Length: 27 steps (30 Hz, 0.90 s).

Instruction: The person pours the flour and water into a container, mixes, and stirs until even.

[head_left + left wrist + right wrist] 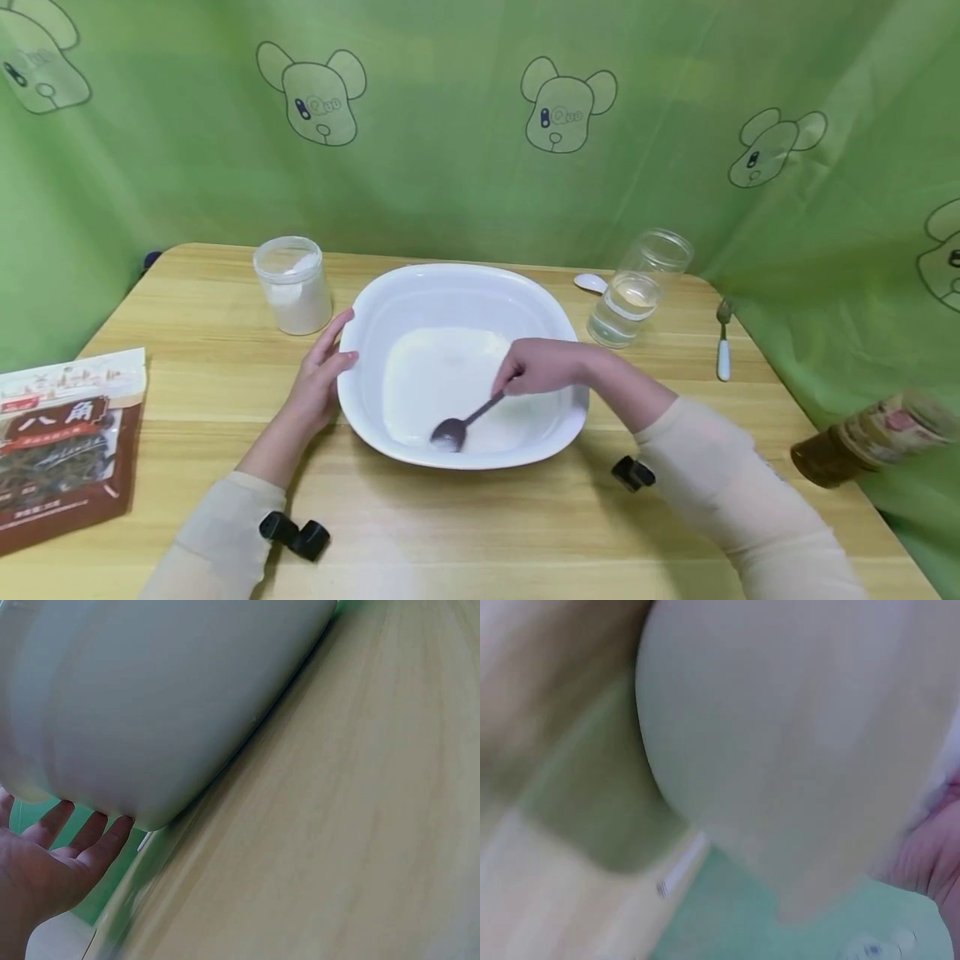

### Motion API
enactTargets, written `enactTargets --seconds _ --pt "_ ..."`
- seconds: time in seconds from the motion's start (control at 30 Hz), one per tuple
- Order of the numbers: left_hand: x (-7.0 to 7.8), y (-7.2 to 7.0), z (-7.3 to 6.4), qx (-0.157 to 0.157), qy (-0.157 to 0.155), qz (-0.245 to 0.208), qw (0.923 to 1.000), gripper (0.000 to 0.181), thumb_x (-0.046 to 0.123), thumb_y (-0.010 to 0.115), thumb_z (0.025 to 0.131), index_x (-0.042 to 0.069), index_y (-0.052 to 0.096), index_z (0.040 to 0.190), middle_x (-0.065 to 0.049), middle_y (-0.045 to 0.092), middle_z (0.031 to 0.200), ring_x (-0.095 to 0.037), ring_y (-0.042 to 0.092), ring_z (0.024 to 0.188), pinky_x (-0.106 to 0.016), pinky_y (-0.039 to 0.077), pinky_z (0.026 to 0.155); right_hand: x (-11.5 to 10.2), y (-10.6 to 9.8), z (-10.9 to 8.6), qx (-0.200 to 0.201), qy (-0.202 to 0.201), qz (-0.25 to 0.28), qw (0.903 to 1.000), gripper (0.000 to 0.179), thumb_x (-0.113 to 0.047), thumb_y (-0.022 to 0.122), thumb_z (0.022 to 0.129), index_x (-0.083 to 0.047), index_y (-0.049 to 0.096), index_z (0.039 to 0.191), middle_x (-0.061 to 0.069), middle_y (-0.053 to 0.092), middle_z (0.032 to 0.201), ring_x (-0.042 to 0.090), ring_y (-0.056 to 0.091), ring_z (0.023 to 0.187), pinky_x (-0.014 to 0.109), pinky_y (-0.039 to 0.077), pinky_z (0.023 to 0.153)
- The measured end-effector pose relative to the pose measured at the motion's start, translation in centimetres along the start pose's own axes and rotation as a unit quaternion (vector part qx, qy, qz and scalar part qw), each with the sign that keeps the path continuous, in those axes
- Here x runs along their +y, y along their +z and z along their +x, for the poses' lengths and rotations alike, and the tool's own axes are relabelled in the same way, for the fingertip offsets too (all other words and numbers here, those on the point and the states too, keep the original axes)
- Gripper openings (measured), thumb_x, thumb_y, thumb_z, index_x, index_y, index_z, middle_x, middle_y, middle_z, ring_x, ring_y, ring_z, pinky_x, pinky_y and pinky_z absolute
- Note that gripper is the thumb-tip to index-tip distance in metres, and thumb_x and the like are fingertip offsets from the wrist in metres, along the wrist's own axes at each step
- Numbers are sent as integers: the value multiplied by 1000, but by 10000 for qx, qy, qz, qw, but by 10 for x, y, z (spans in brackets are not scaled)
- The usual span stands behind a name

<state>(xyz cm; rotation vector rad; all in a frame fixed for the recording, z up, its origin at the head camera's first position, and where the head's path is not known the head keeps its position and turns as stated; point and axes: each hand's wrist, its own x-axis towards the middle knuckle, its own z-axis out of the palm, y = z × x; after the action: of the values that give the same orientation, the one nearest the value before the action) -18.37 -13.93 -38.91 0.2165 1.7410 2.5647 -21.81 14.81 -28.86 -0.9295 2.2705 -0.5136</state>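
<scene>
A white basin stands on the wooden table, with pale contents over its bottom. My left hand steadies its left side, thumb at the rim. In the left wrist view, the fairly straight fingers touch the basin's outer wall. Reaching over the right rim, my right hand pinches a dark spoon by its handle. The bowl of the spoon is down inside the basin, near the front. In the right wrist view, the basin's wall hides most of that hand.
A jar of white powder stands behind left. Behind right are a glass of clear liquid and a white spoon. A fork and a brown jar lie right; a star anise bag lies left. A green curtain hangs behind.
</scene>
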Motion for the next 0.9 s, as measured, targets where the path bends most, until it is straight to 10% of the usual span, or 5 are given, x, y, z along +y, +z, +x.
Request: enactTargets --seconds 0.37,0.6,0.9 --pt "0 0 0 -9 -36 28 10000 59 2 43 80 16 28 136 -15 33 128 -23 49 98 -31 50 72 17 -39 -28 1204 1129 -1437 9758 24 2 45 75 -2 68 82 5 61 74 15 48 62 27 41 55" --pt "1 2 0 -48 -52 -91 9999 59 2 43 80 16 28 136 -14 32 129 -22 50 97 -31 50 71 23 -39 2 2032 1990 -1107 9523 29 0 40 77 -1 66 90 9 61 80 17 45 58 25 38 49" --pt "2 1 -1 -26 -37 -70 10000 59 1 43 80 16 28 136 -14 32 129 -23 49 99 -33 49 73 8 -19 53 2187 1641 -516 9605 26 -6 45 83 -2 64 100 10 62 94 18 52 69 27 43 62"
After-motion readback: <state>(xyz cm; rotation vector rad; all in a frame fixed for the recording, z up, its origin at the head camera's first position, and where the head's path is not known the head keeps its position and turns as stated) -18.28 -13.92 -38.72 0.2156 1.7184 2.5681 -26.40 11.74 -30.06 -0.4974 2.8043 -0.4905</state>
